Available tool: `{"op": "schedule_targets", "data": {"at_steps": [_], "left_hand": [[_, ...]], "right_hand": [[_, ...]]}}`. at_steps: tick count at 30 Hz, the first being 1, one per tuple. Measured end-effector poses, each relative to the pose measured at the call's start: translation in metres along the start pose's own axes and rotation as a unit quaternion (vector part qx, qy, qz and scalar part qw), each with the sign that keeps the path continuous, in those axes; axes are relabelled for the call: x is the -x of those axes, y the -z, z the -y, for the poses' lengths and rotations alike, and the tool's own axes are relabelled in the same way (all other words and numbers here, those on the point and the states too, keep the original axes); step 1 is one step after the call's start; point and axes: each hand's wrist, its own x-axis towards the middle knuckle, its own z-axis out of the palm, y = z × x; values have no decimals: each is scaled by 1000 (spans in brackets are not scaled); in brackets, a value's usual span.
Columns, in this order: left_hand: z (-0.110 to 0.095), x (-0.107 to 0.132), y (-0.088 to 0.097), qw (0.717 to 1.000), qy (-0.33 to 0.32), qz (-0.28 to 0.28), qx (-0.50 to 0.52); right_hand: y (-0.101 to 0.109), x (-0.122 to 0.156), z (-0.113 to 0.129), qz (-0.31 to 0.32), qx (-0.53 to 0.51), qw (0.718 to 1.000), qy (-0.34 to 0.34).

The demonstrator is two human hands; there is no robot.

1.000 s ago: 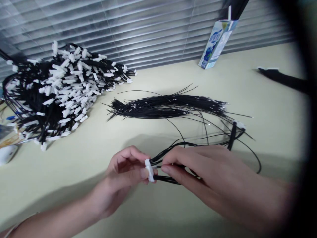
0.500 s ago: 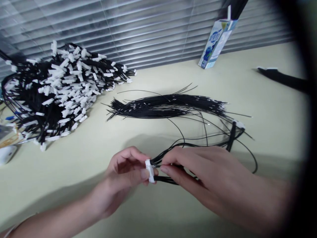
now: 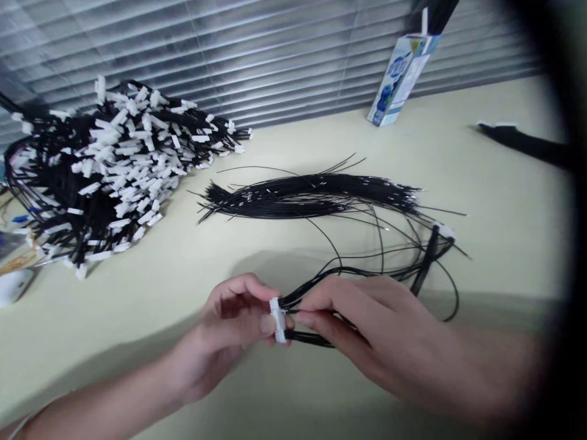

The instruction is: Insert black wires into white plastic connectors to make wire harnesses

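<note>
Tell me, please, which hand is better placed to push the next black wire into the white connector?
Probably the right hand: its fingertips pinch the black wires right beside the white connector, while the left hand grips the connector.

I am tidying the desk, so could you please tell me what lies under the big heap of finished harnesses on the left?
The heap of harnesses rests on the pale desk. A paper edge shows at its lower left; anything beneath the heap is covered.

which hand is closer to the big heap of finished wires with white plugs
Left. The left hand is below and right of the heap, pinching a white connector. The right hand is farther right.
</note>
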Motion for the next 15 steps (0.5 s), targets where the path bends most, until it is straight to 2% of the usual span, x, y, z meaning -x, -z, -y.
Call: {"op": "schedule_targets", "data": {"at_steps": [6,15], "left_hand": [[-1,-2,-1,1000,12,7,11],[-1,-2,-1,1000,17,16,12]], "right_hand": [[-2,0,-2,2,-34,999,-8],[-5,1,-4,11,21,999,25]]}}
